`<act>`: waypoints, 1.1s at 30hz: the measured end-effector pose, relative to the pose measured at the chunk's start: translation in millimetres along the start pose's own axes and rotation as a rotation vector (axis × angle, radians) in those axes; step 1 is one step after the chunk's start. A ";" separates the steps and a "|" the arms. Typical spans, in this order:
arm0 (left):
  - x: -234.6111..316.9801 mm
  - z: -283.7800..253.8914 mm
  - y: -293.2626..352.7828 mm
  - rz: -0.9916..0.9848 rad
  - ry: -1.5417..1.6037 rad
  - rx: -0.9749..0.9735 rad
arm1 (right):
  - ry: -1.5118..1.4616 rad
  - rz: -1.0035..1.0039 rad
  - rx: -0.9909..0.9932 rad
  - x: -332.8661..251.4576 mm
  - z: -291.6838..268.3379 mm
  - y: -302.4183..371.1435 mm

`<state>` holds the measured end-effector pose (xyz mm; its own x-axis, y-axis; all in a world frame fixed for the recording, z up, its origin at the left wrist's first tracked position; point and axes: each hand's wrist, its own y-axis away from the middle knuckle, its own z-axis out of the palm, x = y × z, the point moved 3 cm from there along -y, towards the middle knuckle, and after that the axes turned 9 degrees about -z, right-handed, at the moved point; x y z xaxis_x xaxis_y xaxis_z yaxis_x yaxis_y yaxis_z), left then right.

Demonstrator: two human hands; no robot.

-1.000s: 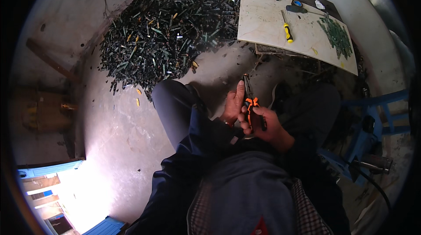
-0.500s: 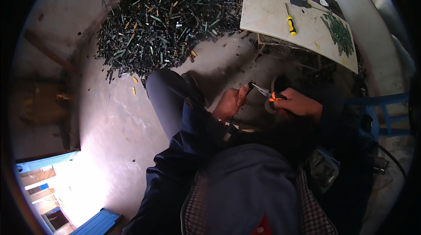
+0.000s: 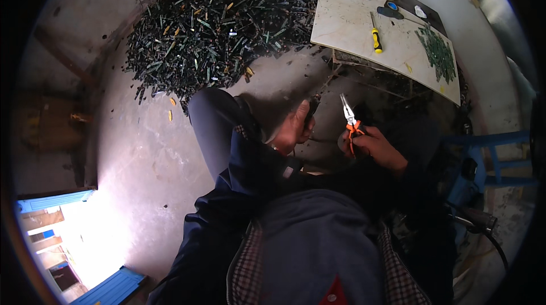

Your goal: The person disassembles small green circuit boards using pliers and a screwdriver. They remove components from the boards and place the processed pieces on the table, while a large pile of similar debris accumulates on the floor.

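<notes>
My left hand (image 3: 291, 130) is closed round a small dark piece (image 3: 312, 107), whose end shows past the thumb; its exact kind is too dark to tell. To the right, my right hand (image 3: 380, 148) grips a pair of pliers (image 3: 351, 120) with orange and black handles. The plier jaws point upward and stand slightly apart with nothing between them, clear of the dark piece. Both hands are over my lap, in front of the dark grey garment.
A large heap of dark strips (image 3: 222, 32) covers the floor ahead. On a pale board (image 3: 341, 26) at the right lie a yellow and black screwdriver (image 3: 376, 40), a roll of blue tape (image 3: 392, 5) and a pile of green strips (image 3: 437, 54). A blue stool (image 3: 489, 160) stands at the right.
The pliers have come away from the dark piece and swung to point upward. My left hand has turned, with its fingers wrapped more round the piece.
</notes>
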<state>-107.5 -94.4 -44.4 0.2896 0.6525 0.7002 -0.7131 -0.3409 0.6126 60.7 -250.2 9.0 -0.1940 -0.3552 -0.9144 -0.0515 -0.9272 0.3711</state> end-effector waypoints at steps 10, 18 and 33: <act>0.0 1.0 -3.9 -0.051 -0.015 -0.058 | -0.217 0.000 -0.158 3.2 8.1 -9.3; 8.2 6.4 -1.9 0.013 -0.018 -0.042 | -0.235 0.074 -0.206 4.2 11.9 -10.4; 7.3 4.8 -2.0 -0.006 0.023 -0.032 | -0.347 0.093 -0.215 0.8 21.4 -9.1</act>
<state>-100.8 -92.2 -38.8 0.2792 0.6701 0.6877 -0.7315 -0.3156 0.6044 40.0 -239.5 8.4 -0.5085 -0.4119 -0.7561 0.1809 -0.9097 0.3739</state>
